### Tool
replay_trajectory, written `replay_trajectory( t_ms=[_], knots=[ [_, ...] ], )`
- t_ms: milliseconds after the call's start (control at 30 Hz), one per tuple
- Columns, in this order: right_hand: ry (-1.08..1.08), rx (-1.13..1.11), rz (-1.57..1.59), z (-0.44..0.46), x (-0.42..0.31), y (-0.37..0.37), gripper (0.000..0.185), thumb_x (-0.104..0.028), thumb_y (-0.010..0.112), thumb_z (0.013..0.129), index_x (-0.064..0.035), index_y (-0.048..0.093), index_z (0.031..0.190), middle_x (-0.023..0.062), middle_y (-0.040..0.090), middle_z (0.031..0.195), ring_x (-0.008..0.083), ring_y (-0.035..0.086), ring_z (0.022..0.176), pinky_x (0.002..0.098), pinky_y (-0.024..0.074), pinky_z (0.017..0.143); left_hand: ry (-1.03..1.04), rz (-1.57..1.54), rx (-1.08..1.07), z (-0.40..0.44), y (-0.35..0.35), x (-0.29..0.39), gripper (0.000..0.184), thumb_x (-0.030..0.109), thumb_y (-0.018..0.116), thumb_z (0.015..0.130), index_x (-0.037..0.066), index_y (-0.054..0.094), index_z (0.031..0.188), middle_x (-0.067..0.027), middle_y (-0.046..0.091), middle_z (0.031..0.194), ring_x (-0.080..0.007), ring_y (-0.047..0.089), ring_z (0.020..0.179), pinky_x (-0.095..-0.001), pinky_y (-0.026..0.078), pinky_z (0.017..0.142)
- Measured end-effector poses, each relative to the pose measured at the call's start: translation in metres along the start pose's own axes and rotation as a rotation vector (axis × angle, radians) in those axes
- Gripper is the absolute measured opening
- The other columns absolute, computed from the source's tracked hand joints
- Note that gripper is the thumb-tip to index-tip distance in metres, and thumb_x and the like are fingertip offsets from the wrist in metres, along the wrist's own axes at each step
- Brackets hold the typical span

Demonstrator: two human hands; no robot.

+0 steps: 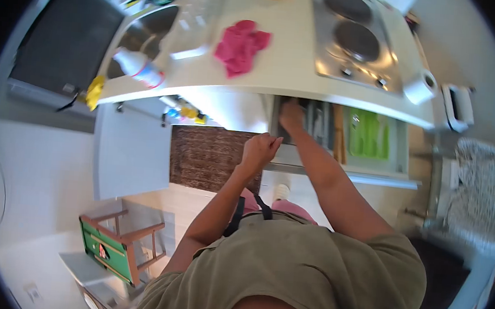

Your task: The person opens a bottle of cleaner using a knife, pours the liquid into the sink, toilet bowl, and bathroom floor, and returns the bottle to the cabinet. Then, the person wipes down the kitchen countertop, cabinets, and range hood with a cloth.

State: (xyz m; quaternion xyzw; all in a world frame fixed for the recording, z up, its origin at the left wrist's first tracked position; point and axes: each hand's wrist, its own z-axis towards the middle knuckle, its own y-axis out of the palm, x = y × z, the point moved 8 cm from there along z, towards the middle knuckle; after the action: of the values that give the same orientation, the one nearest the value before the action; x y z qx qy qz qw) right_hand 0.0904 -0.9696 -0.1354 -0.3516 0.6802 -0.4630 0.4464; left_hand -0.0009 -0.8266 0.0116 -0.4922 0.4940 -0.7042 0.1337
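Note:
An open drawer juts out below the countertop, with a grey cutlery tray and a lime-green tray inside. My right hand reaches into the left part of the grey tray; its fingers are in shade under the counter edge, and what they touch is hidden. Metal cutlery lies just right of that hand. Long wooden utensils lie between the two trays. My left hand is curled closed beside the drawer's front left corner. Whether anything is inside its fingers I cannot make out.
On the countertop are a crumpled pink cloth, a white bottle by the sink, a stove and a paper roll. A cabinet door stands open at left, above a brown mat. A green-topped stool is lower left.

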Motion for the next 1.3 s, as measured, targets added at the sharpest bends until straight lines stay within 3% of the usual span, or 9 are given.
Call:
replay_trajectory(
  t_ms=[67,167,300,367,500,600,867,1200,1300],
  knots=[
    [-0.098,-0.044,0.089,-0.009,0.004,-0.010,0.034,-0.026,0.061,0.077,0.0033,0.066,0.093,0.0219,0.067,0.087,0.0314,0.067,0.087,0.0453,0.0528,0.078,0.008,0.034,0.144,-0.005,-0.033,-0.028,0.022,0.020,0.057,0.089,0.003,0.068,0.082,-0.0159,0.065,0.076,-0.0306,0.062,0.061,-0.0409,0.049,0.057],
    [0.411,-0.308,1.072,-0.054,0.042,0.003,0.016,-0.014,0.065,0.075,0.0007,0.061,0.076,0.0113,0.059,0.058,0.0213,0.053,0.040,0.0325,0.0382,0.035,-0.288,-0.735,0.340,-0.014,-0.106,-0.087,0.022,0.008,0.050,0.093,0.000,0.062,0.110,-0.0055,0.063,0.072,-0.0092,0.056,0.060,-0.0254,0.047,0.057],
    [0.420,-0.543,1.517,-0.153,0.037,-0.029,0.018,-0.001,0.066,0.071,0.0024,0.054,0.085,0.0114,0.059,0.072,0.0213,0.059,0.056,0.0321,0.0465,0.047,-0.205,-1.074,0.692,-0.020,-0.221,-0.152,0.026,0.002,0.043,0.096,-0.004,0.055,0.118,-0.0094,0.064,0.085,-0.0093,0.056,0.067,-0.0229,0.050,0.061],
    [0.186,-0.605,1.430,-0.188,0.007,-0.084,0.040,0.007,0.063,0.072,-0.0039,0.049,0.107,0.0108,0.059,0.090,0.0184,0.059,0.070,0.0281,0.0499,0.065,-0.155,-0.879,0.844,-0.025,-0.282,-0.178,0.025,0.001,0.043,0.095,-0.002,0.059,0.115,-0.0096,0.065,0.090,-0.0047,0.051,0.064,-0.0191,0.039,0.054],
    [-0.348,-0.314,0.822,-0.163,-0.133,-0.247,0.040,-0.022,0.058,0.092,-0.0096,0.048,0.129,-0.0022,0.057,0.085,0.0078,0.051,0.069,0.0227,0.0441,0.061,-0.026,-0.410,1.021,-0.002,-0.358,-0.209,0.036,0.018,0.066,0.087,-0.001,0.059,0.116,-0.0100,0.065,0.089,-0.0129,0.058,0.069,-0.0252,0.046,0.060],
    [-0.667,0.358,0.333,-0.122,-0.249,-0.339,0.028,-0.036,0.052,0.091,-0.0253,0.064,0.114,0.0042,0.067,0.083,0.0241,0.064,0.080,0.0358,0.0487,0.071,-0.021,-0.016,1.012,0.027,-0.380,-0.204,0.059,0.034,0.079,0.073,-0.002,0.060,0.116,-0.0100,0.063,0.090,-0.0189,0.061,0.079,-0.0303,0.048,0.068],
    [-1.081,0.856,-0.376,-0.044,-0.440,-0.375,0.010,-0.024,0.060,0.080,-0.0197,0.068,0.080,0.0045,0.063,0.084,0.0258,0.062,0.086,0.0501,0.0391,0.088,0.020,-0.090,0.992,0.076,-0.379,-0.230,0.045,0.040,0.081,0.066,0.000,0.062,0.068,-0.0067,0.056,0.058,-0.0155,0.050,0.050,-0.0353,0.040,0.050],
    [-1.166,0.698,-0.564,-0.045,-0.477,-0.370,0.009,-0.022,0.063,0.069,-0.0243,0.065,0.060,0.0018,0.058,0.064,0.0201,0.056,0.075,0.0443,0.0304,0.080,0.030,-0.170,0.921,0.080,-0.379,-0.230,0.044,0.039,0.078,0.064,0.001,0.069,0.084,-0.0115,0.058,0.070,-0.0266,0.057,0.059,-0.0379,0.045,0.055],
    [-1.162,0.672,-0.592,-0.043,-0.483,-0.370,0.009,-0.022,0.063,0.068,-0.0223,0.064,0.059,0.0016,0.057,0.063,0.0201,0.054,0.072,0.0440,0.0312,0.079,0.026,-0.142,0.972,0.077,-0.379,-0.229,0.040,0.036,0.079,0.066,0.002,0.069,0.085,-0.0069,0.060,0.069,-0.0174,0.055,0.059,-0.0327,0.044,0.055]
  ],
)
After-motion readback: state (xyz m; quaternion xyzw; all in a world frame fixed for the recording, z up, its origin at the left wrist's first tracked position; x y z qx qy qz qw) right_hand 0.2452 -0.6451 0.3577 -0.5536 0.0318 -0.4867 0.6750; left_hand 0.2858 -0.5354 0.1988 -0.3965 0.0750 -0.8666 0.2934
